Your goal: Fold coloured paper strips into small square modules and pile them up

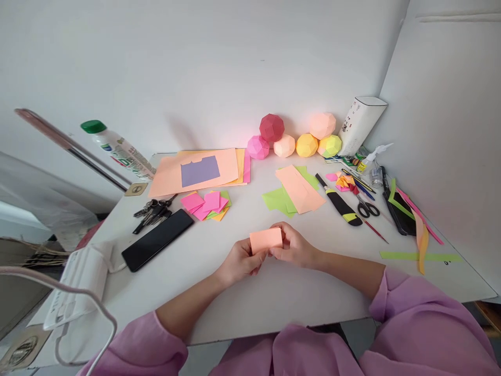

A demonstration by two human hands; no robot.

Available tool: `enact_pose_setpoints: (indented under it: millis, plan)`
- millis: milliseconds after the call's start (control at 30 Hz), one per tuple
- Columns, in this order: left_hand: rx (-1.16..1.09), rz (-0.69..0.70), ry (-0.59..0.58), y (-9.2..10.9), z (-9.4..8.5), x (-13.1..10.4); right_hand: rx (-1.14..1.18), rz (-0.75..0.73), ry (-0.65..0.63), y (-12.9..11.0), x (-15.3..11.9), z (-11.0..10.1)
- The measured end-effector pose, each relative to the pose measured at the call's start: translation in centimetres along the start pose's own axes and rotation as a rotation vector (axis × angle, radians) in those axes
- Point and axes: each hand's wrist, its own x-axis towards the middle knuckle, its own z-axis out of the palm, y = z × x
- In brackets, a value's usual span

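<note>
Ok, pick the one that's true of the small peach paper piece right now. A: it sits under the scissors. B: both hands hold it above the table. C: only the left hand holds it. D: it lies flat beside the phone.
B: the left hand and right hand each pinch an end of the peach paper piece, held up off the white table.

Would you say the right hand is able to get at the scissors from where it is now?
Probably yes. The scissors lie in the open to the right of the right hand, with bare table between them, but both hands hold the peach paper, which it must let go first.
</note>
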Motion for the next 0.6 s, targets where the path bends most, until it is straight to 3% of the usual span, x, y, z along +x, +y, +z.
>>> enact_pose_setpoints:
  millis: [233, 367, 500, 600]
  plan:
    - [0.052, 0.005, 0.027, 0.0, 0.4, -0.2, -0.088, -0.002, 0.08, 0.3, 0.1, 0.4]
    - [0.043, 0.012, 0.065, -0.1, 0.5, -0.1, -0.147, -0.024, 0.062, 0.5, 0.5, 0.1]
    - [0.01, 0.002, 0.128, -0.1, 0.3, 0.0, -0.211, -0.066, 0.066, 0.7, 1.2, -1.2]
    - [-0.033, 0.018, 0.186, 0.2, -0.2, 0.1, -0.233, -0.067, 0.163, 0.7, 1.8, -2.6]
